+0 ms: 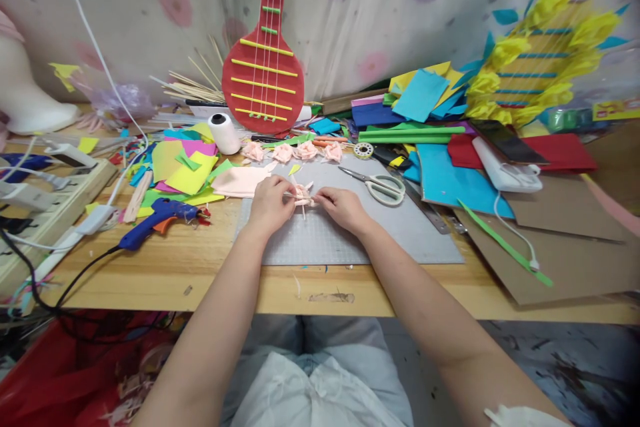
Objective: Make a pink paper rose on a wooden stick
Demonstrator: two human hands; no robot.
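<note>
Over a grey cutting mat [380, 233], my left hand [270, 203] and my right hand [343, 207] pinch a small pink paper flower piece [303, 196] between their fingertips. Both hands are closed on it, and a thin stick pokes down from the piece. A sheet of pale pink paper [240, 181] lies just left of my left hand. Several finished pink paper flowers [295, 151] sit in a row at the mat's far edge. White-handled scissors [380, 185] lie on the mat to the right of my right hand.
A blue glue gun [157, 215] lies left of the mat, its black cord running off the table. A white thread spool [223, 133], coloured paper scraps [187, 170], a red paper guitar [263, 73], stacked coloured sheets [430, 113], brown cardboard [555, 260] and a power strip [30, 197] crowd the table.
</note>
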